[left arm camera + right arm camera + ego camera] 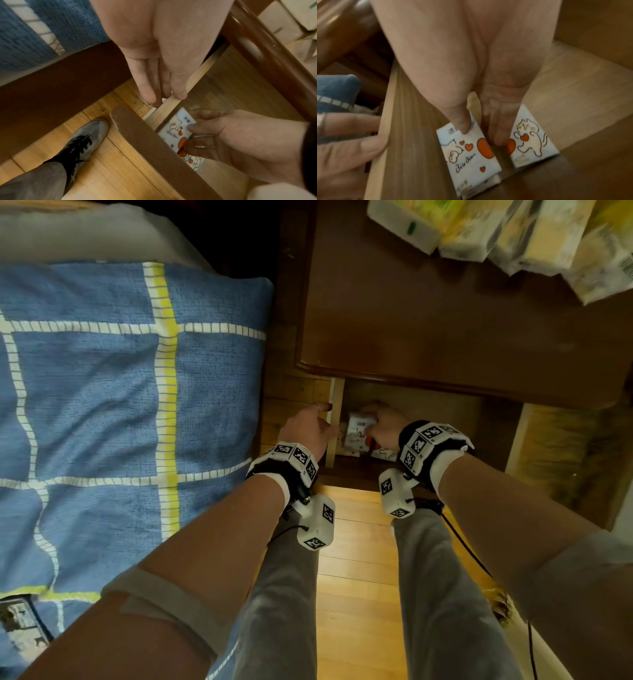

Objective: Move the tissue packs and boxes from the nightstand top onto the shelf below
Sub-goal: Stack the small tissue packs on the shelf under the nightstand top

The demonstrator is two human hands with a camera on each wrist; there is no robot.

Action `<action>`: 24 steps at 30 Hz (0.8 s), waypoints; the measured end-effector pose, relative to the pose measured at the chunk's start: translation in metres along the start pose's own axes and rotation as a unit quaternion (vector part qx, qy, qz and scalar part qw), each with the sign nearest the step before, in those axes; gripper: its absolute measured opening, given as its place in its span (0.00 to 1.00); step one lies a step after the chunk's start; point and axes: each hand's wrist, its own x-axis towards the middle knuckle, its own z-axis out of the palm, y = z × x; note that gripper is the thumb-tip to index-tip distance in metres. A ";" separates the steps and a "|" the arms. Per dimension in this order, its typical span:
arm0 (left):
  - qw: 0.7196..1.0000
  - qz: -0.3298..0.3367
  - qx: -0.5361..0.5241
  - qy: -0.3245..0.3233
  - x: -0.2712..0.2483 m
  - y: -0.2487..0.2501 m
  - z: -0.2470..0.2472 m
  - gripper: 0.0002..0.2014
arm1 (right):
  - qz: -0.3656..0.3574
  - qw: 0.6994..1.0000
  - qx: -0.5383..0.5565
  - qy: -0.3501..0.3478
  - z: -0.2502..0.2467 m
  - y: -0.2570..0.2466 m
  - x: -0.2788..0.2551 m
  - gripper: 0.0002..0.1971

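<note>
Several yellow-and-white tissue boxes (513, 231) lie at the far right of the dark nightstand top (445, 320). In the open shelf (573, 94) below, two small white tissue packs with cats and red hearts sit side by side. My right hand (481, 134) grips the left pack (471, 152), thumb on its top and fingers down in the gap beside the right pack (530, 139). Seen from the head, the right hand (371, 419) covers most of that pack (358, 428). My left hand (166, 97) rests with straight fingers on the shelf's light wooden side panel (193, 75).
A bed with a blue checked blanket (102, 371) stands close on the left. The shelf's dark front rail (154, 148) crosses below the packs. My grey shoe (85, 138) stands on the wooden floor (359, 559). The shelf opening is low under the top's edge.
</note>
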 end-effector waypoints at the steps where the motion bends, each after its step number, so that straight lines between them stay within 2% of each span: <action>1: 1.000 0.000 -0.003 -0.003 0.000 -0.001 0.000 0.23 | 0.001 1.000 0.011 -0.017 0.004 0.000 -0.001 0.26; 5: 1.000 -0.001 -0.009 -0.006 0.001 -0.005 0.002 0.24 | 0.018 0.999 0.035 -0.020 0.013 -0.002 -0.004 0.31; 10: 1.000 -0.003 -0.019 -0.005 0.000 -0.005 0.005 0.24 | 0.050 0.979 0.196 -0.018 0.005 0.009 -0.008 0.19; 12: 1.000 0.000 -0.011 -0.005 -0.001 -0.005 0.005 0.24 | 0.088 0.965 0.249 0.013 -0.005 0.015 -0.010 0.18; 14: 1.000 0.000 -0.006 -0.002 -0.001 -0.005 0.004 0.23 | 0.102 0.970 0.211 0.059 -0.017 0.023 -0.010 0.18; 16: 1.000 -0.002 -0.006 -0.004 -0.001 -0.005 0.005 0.23 | 0.125 0.982 0.127 0.063 -0.027 0.030 -0.013 0.18; 18: 1.000 -0.009 -0.009 -0.004 -0.001 -0.008 0.006 0.23 | 0.136 0.987 0.080 0.017 -0.025 0.031 -0.016 0.18; 21: 1.000 -0.015 -0.011 -0.003 -0.001 -0.010 0.007 0.22 | 0.109 0.987 0.107 -0.047 -0.014 0.025 -0.020 0.19; 24: 1.000 -0.006 -0.009 -0.010 -0.001 0.000 0.006 0.23 | 0.100 0.985 0.129 -0.052 -0.018 0.019 -0.024 0.20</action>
